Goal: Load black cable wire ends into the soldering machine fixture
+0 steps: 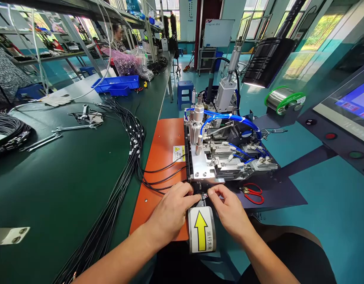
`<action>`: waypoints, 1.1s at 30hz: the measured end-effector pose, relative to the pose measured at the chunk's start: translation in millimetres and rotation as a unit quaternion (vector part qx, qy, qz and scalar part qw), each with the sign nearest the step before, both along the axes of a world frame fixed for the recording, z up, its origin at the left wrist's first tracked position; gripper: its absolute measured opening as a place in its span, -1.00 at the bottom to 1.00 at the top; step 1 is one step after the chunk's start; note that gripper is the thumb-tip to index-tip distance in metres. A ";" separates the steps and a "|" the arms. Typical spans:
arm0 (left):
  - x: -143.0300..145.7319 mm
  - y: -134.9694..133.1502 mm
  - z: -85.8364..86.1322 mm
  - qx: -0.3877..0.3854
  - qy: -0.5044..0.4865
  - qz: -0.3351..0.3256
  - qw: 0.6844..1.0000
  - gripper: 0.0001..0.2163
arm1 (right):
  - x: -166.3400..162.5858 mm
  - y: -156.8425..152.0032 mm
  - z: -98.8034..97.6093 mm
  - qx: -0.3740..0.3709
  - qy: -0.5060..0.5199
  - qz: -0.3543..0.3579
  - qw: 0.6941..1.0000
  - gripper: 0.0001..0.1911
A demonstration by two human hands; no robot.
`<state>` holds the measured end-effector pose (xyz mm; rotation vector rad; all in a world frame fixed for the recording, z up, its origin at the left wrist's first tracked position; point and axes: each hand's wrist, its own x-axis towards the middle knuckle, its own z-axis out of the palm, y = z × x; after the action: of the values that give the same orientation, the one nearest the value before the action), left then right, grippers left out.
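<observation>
My left hand point(177, 203) is closed at the front edge of the metal machine point(220, 154), and a thin black cable point(155, 190) runs in behind its fingers. Opposite it, my right hand point(227, 207) makes a pinch; what its fingertips hold is too small to make out. A small shiny part point(204, 196) shows on the narrow track between both sets of fingertips. Just below sits a curved plate point(202, 229) with a yellow arrow pointing away from me. Other black cables reach from the long cable bundle point(122, 173) across the orange board point(167, 138) to the machine.
Red-handled scissors point(254, 194) lie right of my right hand. A solder wire spool point(284, 99), a black lamp point(267, 61) and a control panel point(344, 122) stand to the right. Wrenches point(75, 127), a cable coil point(8, 132) and blue trays point(116, 85) rest on the green bench.
</observation>
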<state>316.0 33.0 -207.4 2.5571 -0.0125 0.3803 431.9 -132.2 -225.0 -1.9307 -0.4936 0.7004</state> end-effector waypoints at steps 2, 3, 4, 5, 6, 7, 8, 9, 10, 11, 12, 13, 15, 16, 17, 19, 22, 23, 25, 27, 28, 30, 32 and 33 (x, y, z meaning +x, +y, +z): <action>-0.1 0.8 0.5 0.012 -0.006 0.000 1.000 -0.72 | -2.0 0.7 0.2 -0.004 0.008 0.002 1.000 -0.43; -0.1 1.2 1.1 0.020 -0.013 0.000 1.000 -0.73 | -2.9 1.2 0.2 -0.005 0.002 0.003 1.000 -0.43; -0.1 1.6 1.8 0.024 -0.020 0.002 0.999 -0.75 | -3.7 1.7 0.2 -0.005 -0.010 0.003 1.000 -0.43; -0.3 1.9 2.7 0.025 -0.026 0.007 0.999 -0.77 | -4.3 2.2 0.1 -0.005 -0.022 0.003 1.000 -0.43; -0.5 2.1 3.8 0.022 -0.030 0.014 0.999 -0.79 | -4.7 2.7 -0.2 -0.004 -0.031 0.002 0.999 -0.42; -0.9 2.3 4.9 0.017 -0.032 0.022 0.999 -0.81 | -5.0 3.0 -0.5 -0.004 -0.036 0.002 0.999 -0.41; -1.5 2.5 6.0 0.011 -0.032 0.030 0.999 -0.82 | -5.1 3.1 -1.0 -0.004 -0.037 0.002 0.999 -0.40; -2.3 2.6 7.1 0.007 -0.029 0.036 0.999 -0.83 | -5.2 3.0 -1.6 -0.006 -0.035 0.002 0.999 -0.39; -3.2 2.8 8.1 0.006 -0.025 0.041 0.999 -0.84 | -5.1 2.8 -2.3 -0.007 -0.029 0.002 1.000 -0.38; -4.0 3.2 9.2 0.008 -0.021 0.044 0.999 -0.84 | -5.0 2.5 -3.1 -0.006 -0.020 0.002 1.000 -0.36; -4.9 3.7 10.3 0.011 -0.015 0.046 0.999 -0.85 | -4.9 2.3 -3.9 -0.004 -0.009 0.002 1.000 -0.35; -5.7 4.3 11.6 0.014 -0.007 0.049 0.999 -0.86 | -4.9 2.1 -4.7 0.001 0.003 0.001 1.000 -0.34; -7.0 5.4 14.5 0.018 0.011 0.057 0.998 -0.85 | -5.2 2.5 -6.2 0.015 0.028 0.002 0.999 -0.33; -7.6 5.6 16.2 0.018 0.020 0.061 0.998 -0.84 | -5.6 3.1 -6.8 0.023 0.037 0.001 0.999 -0.32; -8.0 5.6 18.0 0.018 0.029 0.063 0.997 -0.83 | -6.2 3.8 -7.2 0.030 0.045 -0.001 0.999 -0.32; -9.0 4.5 21.6 0.015 0.049 0.067 0.996 -0.81 | -7.4 5.2 -7.2 0.037 0.065 -0.006 0.997 -0.31; -10.9 2.3 27.2 0.010 0.090 0.072 0.993 -0.77 | -8.2 1.3 -5.9 0.040 0.108 -0.001 0.993 -0.32; -11.8 2.3 29.4 0.007 0.105 0.068 0.992 -0.76 | -7.7 -3.6 -5.6 0.040 0.117 0.001 0.992 -0.33; -14.1 5.0 35.4 -0.005 0.127 0.057 0.990 -0.76 | -5.6 -20.6 -6.8 0.034 0.118 -0.001 0.992 -0.33; -17.8 11.3 44.3 -0.022 0.121 0.057 0.991 -0.77 | -3.0 -46.7 -11.7 0.013 0.107 0.006 0.994 -0.34; -20.5 15.5 49.9 -0.029 0.110 0.065 0.991 -0.77 | -2.1 -61.6 -15.5 0.000 0.106 0.029 0.994 -0.34; -29.0 23.9 62.0 -0.037 0.082 0.094 0.992 -0.77 | -3.1 -89.4 -24.1 -0.028 0.122 0.082 0.989 -0.35; -43.9 28.1 72.6 -0.035 0.062 0.133 0.989 -0.78 | -8.5 -105.3 -31.1 -0.060 0.117 0.126 0.983 -0.34; -54.7 26.8 76.0 -0.033 0.052 0.159 0.985 -0.78 | -12.4 -106.1 -33.2 -0.071 0.098 0.142 0.982 -0.34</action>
<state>261.2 59.8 -131.4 2.5103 0.4436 0.3580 419.5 -238.3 -258.2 -1.9163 -0.6144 1.1257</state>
